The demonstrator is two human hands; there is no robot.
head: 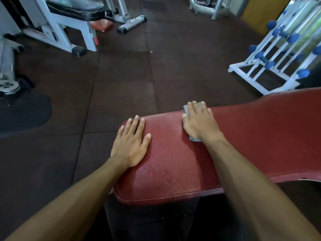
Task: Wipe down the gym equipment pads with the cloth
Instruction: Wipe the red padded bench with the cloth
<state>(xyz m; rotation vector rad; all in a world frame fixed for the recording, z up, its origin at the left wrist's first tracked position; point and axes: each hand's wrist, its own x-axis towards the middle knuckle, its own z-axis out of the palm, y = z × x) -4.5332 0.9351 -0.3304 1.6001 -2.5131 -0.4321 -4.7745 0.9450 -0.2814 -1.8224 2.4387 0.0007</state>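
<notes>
A long red bench pad point(173, 164) stretches from the middle of the view to the right edge, its surface speckled with droplets. My left hand point(131, 142) lies flat on the pad's left end with fingers straight and spread. My right hand point(199, 121) presses flat on a grey cloth point(186, 108) at the pad's far edge. Only the cloth's corners show, one past the fingertips and one by the wrist.
Dark rubber floor tiles point(121, 75) lie beyond the pad. A white machine frame with a black seat pad point(76, 7) stands at the back left. A white rack with blue dumbbells point(278, 54) stands at the right. A weight plate point(8, 86) sits at the far left.
</notes>
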